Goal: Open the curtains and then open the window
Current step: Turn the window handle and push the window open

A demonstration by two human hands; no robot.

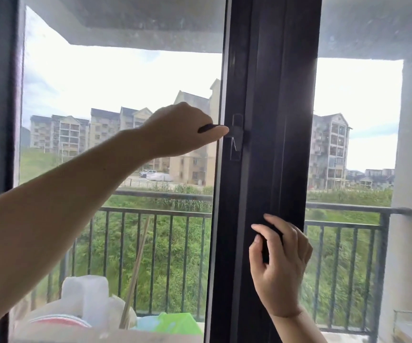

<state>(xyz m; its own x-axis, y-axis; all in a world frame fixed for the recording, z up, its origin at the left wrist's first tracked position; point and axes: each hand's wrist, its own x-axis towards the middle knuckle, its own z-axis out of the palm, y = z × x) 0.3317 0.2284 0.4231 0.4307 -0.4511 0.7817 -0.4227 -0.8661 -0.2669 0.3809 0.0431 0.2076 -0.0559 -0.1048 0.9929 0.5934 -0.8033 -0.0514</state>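
A dark-framed window fills the view, with glass panes left and right of a wide middle post. A dark lever handle is mounted on the left sash's frame at mid height, its lever turned horizontal to the left. My left hand is closed around that lever. Lower down, my right hand rests against the middle post, fingers spread and curled on the frame's edge, holding nothing. No curtain is in view.
Behind the glass is a balcony with a dark metal railing. Plastic jugs, bags and a stick are piled at the lower left outside. A white wall stands at the right.
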